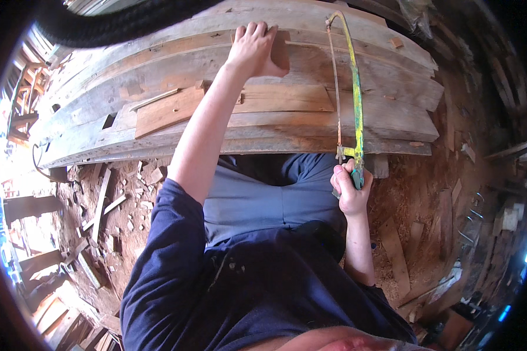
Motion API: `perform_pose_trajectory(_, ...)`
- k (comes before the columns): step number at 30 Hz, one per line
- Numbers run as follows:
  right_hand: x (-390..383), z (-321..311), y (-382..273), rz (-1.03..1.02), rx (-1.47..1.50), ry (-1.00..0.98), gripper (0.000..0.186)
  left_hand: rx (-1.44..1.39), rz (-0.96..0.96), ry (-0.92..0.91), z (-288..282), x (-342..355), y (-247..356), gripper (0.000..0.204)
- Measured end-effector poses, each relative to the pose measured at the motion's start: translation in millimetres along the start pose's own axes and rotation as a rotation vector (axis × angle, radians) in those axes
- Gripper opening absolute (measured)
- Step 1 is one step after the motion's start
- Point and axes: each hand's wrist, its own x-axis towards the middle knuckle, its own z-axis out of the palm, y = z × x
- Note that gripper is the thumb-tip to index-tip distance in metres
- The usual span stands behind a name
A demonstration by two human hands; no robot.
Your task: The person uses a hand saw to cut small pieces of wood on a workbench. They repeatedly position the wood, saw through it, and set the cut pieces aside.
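Note:
My right hand is wrapped around the handle of a bow saw with a yellow-green, worn frame. Its thin rusty blade points away from me, across the right part of the stacked planks, close to the right end of a flat reddish-brown board. Farther off, my left hand grips a small brown wood block, thumb on the near side and fingers on the far side. Part of the block is hidden under the palm. A second flat board piece lies left of my left forearm.
The grey weathered planks form a wide work surface in front of my legs. Wood scraps and sawdust cover the ground at left; more offcuts lie at right. A dark thick cable crosses the upper left.

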Motion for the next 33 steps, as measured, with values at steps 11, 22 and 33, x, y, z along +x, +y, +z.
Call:
perform_pose_trajectory(11,54,38,-15,0.009,0.152,-0.064,0.031,-0.119,0.039,0.116,38,11,-15,0.103)
perform_pose_trajectory(22,143,87,4,0.043,0.194,-0.148,0.032,-0.386,-0.115,0.347,53,28,-25,0.029)
perform_pose_trajectory(33,144,75,21,0.026,0.092,-0.169,0.034,-0.192,-0.031,0.068,14,15,-24,0.072)
